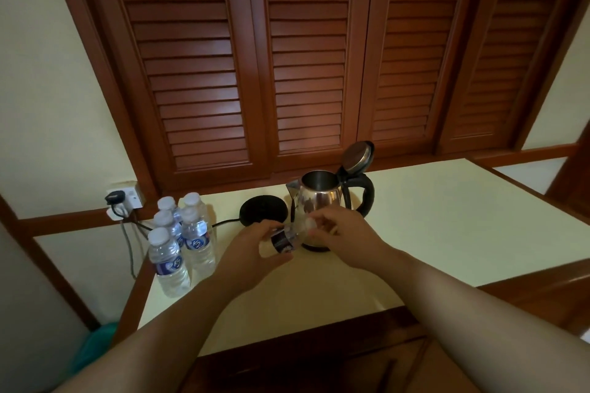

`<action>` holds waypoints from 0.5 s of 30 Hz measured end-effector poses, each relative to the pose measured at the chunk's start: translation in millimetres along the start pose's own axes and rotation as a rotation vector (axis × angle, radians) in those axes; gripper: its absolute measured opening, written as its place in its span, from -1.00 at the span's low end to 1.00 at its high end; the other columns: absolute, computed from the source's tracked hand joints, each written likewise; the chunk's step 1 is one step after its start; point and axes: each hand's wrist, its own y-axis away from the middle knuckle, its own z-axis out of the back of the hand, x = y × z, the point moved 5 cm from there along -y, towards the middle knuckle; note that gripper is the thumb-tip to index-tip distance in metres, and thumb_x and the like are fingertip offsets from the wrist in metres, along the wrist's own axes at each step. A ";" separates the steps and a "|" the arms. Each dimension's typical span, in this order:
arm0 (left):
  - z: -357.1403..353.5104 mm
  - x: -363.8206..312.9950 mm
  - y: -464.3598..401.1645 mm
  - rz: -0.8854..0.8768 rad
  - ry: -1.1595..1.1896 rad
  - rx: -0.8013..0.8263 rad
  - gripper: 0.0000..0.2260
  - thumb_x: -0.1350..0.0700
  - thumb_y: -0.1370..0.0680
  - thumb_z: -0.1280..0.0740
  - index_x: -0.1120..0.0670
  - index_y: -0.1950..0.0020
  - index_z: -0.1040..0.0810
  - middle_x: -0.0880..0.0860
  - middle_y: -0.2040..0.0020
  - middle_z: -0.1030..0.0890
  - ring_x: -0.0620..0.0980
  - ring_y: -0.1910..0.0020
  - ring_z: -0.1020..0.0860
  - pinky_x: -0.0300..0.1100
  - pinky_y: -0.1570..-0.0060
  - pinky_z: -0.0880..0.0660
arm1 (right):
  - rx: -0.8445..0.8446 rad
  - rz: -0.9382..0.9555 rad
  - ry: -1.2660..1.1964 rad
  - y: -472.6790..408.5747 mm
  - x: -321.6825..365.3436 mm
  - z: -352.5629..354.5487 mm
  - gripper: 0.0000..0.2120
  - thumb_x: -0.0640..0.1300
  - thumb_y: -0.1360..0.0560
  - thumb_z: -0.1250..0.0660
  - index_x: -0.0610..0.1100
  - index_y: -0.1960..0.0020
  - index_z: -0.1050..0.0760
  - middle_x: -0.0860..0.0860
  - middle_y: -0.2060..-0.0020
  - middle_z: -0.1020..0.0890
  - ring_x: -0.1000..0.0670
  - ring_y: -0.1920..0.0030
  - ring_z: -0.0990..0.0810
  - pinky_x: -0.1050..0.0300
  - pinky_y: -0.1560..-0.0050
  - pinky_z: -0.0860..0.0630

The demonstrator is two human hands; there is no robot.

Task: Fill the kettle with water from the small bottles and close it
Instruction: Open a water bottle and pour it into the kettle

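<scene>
Four small clear plastic bottles stand clustered at the left end of the pale yellow counter, each with a white cap, full of water, the front ones showing a blue label that reads "K2". A fifth bottle lies tilted in my hands, just in front of the kettle: my left hand curls round its labelled body, whose dark band is too blurred to read, and my right hand pinches its neck end, where I cannot tell whether the cap is on. The kettle is rounded polished steel with a short spout toward the left and a thick black loop handle on the right; its round lid stands hinged upright, leaving the mouth open. It sits directly on the counter, beside its round black base, which lies just to its left with a black cord running to a white wall socket. Behind stand brown louvred wooden doors with glossy slats. The counter's right half lies bare up to its dark wooden edging, and the near edge runs under my forearms.
</scene>
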 end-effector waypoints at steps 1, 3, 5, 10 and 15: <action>-0.8 0.1 0.8 -0.009 0.001 0.009 -0.48 -0.10 -0.46 -0.59 -0.16 -0.38 -0.51 -0.22 -0.17 -0.57 -0.21 -0.15 -0.53 -0.25 -0.16 -0.47 | 0.008 0.010 -0.004 2.2 0.3 0.6 -0.70 0.08 -0.62 -0.37 0.01 -0.31 -0.59 0.11 -0.05 -0.61 0.16 -0.02 -0.58 0.32 0.02 -0.48; -2.4 -0.3 1.0 -0.041 0.015 0.033 -0.48 -0.09 -0.47 -0.59 -0.16 -0.38 -0.52 -0.22 -0.17 -0.58 -0.28 -0.13 -0.53 -0.27 -0.16 -0.46 | 0.033 0.059 -0.009 6.1 2.7 4.5 -0.70 0.06 -0.61 -0.39 0.02 -0.31 -0.61 0.12 -0.05 -0.62 0.17 -0.03 -0.59 0.32 0.02 -0.52; -2.9 -3.4 0.4 -0.062 0.030 0.063 -0.50 -0.06 -0.47 -0.59 -0.16 -0.37 -0.53 -0.24 -0.16 -0.57 -0.35 -0.11 -0.52 -0.30 -0.13 -0.45 | 0.051 0.094 -0.015 9.1 4.2 10.7 -0.69 0.04 -0.59 -0.42 0.03 -0.32 -0.62 0.11 -0.06 -0.65 0.17 -0.02 -0.61 0.28 0.00 -0.57; -11.6 -19.6 -1.1 -0.056 0.090 0.088 -0.51 -0.06 -0.46 -0.59 -0.18 -0.34 -0.53 -0.25 -0.15 -0.61 -0.27 -0.13 -0.57 -0.31 -0.10 -0.50 | 0.037 0.101 -0.045 11.8 -1.2 30.9 -0.68 -0.01 -0.51 -0.52 0.11 -0.26 -0.66 0.15 -0.06 -0.70 0.12 0.03 -0.64 0.18 0.00 -0.61; -24.0 -41.1 -3.1 -0.055 0.088 0.059 -0.51 -0.07 -0.43 -0.62 -0.22 -0.31 -0.53 -0.27 -0.13 -0.60 -0.29 -0.10 -0.57 -0.42 -0.01 -0.47 | 0.102 0.052 -0.106 12.6 -16.0 52.3 -0.68 -0.11 -0.47 -0.56 0.00 -0.22 -0.70 0.20 0.04 -0.69 0.11 0.04 -0.67 0.19 0.02 -0.63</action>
